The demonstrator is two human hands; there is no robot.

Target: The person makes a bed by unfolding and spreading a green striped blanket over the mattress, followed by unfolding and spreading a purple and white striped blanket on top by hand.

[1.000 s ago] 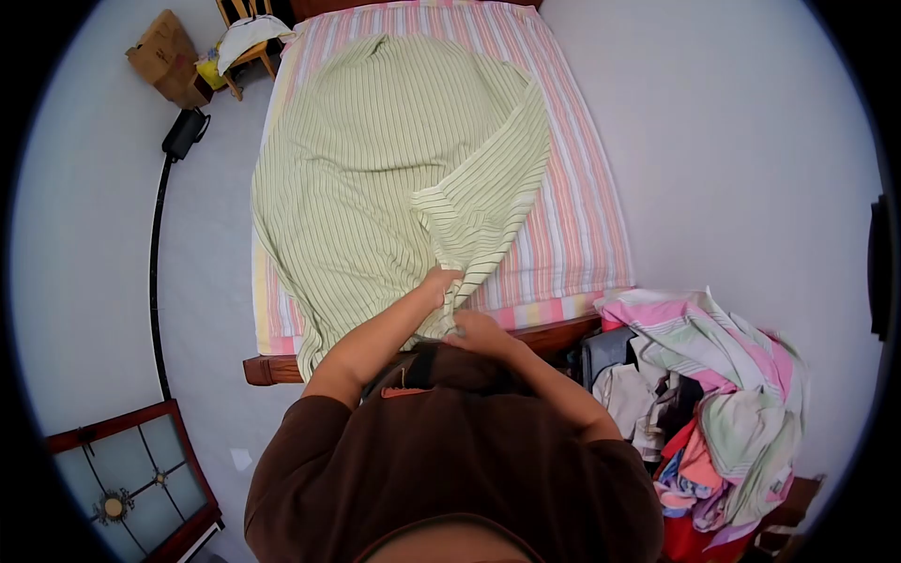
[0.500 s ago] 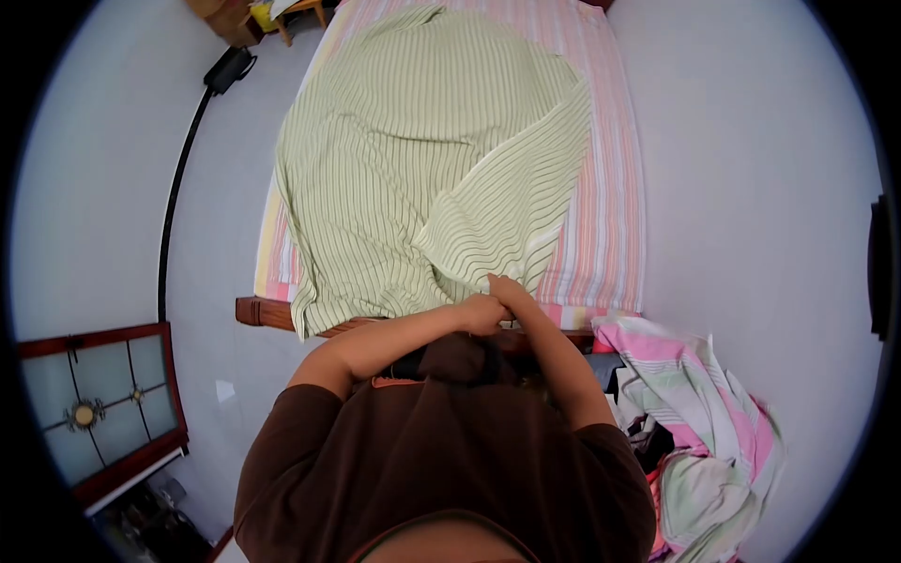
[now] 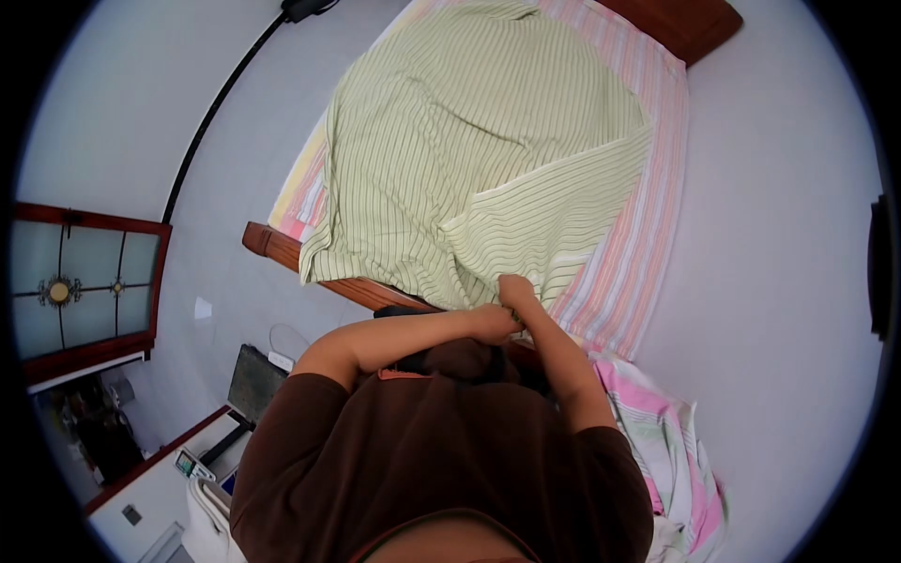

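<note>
A pale green striped cover lies wrinkled over a bed with a pink striped sheet. Its right part is folded over, with a slanting edge. My left hand is closed on the cover's near edge, close to my body. Just above and to the right, my right hand is also closed on the cover, and the two hands nearly touch. The fingertips of both are partly hidden in the cloth.
The wooden footboard runs along the bed's near end, the headboard at the far right. Crumpled pink and white cloth is at the lower right. A glass-paned wooden frame stands left.
The view has turned, so the bed appears tilted. My hands have come together at the cover's near edge, and the folded part is spread wider than one second ago.
</note>
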